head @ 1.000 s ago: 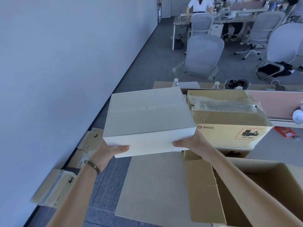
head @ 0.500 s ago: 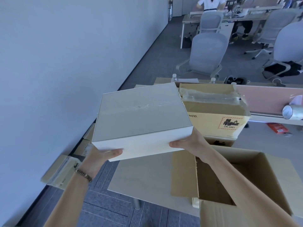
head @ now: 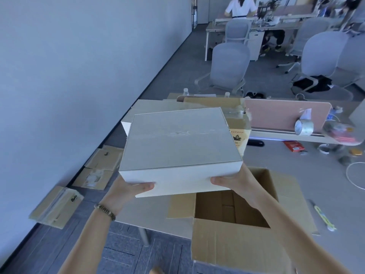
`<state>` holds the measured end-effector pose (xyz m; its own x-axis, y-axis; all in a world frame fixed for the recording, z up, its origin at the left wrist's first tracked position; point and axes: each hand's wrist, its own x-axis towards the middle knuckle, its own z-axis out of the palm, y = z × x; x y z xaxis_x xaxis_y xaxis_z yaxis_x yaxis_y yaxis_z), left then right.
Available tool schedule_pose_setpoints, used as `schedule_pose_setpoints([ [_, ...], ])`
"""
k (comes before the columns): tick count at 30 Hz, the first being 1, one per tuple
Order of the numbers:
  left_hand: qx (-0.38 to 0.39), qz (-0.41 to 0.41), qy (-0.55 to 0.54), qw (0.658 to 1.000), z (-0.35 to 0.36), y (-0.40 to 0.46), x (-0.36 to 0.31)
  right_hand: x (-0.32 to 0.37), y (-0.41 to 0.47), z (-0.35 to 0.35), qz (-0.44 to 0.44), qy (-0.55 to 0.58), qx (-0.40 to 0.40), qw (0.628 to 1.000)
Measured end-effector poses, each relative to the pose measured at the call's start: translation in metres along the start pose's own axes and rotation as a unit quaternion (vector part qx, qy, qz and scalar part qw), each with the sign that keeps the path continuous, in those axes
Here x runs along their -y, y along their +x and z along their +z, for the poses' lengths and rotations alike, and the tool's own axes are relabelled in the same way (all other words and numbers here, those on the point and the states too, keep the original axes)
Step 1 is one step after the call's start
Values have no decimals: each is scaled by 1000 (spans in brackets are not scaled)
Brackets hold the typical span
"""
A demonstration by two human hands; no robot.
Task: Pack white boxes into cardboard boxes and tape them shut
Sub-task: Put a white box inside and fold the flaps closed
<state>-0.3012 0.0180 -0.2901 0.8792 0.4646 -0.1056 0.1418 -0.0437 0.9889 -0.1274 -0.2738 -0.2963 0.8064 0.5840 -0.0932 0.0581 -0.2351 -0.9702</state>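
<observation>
We hold the white box (head: 180, 147) in the air with both hands, level or nearly so, above the left edge of the open cardboard box (head: 235, 212) that stands on the counter (head: 292, 161) in front of us. The left hand (head: 126, 191) grips the near left corner, thumb laid along the front wall and fingers hidden beneath; the right hand (head: 234, 179) grips the near right corner the same way, so each grip is closed on the box. We judge it stiff and flat-sided, with a smooth skin that could slip, and broad enough that one hand would not manage it; its weight we cannot tell, though it sits steady on two palms. The best hold looks to be where we have it, under the bottom at opposite corners, with thumbs steadying the wall, and our fingers must slide out as it goes down. The carton's inside looks bare and its flaps stand out to the sides; the left flap lies right under the white box and could catch an edge. Behind it stands a taped cardboard box (head: 237, 123), with another white box (head: 128, 125) showing at its left. A roll of tape (head: 303, 127) rests on the ledge at the right, and a yellow cutter (head: 324, 217) lies on the counter just right of the carton. Flattened cardboard (head: 92, 167) lies on the floor by the wall.
</observation>
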Motion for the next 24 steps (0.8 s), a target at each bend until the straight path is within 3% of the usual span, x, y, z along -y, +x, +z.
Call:
schedule_pose_setpoints([
  [12,80,-52,37,995,119,6,16,-64,-50,-91,45,-5,-51,998],
  [24,135,-105,68,983,162,25,50,-115,-66,-116,112,16,-70,991],
])
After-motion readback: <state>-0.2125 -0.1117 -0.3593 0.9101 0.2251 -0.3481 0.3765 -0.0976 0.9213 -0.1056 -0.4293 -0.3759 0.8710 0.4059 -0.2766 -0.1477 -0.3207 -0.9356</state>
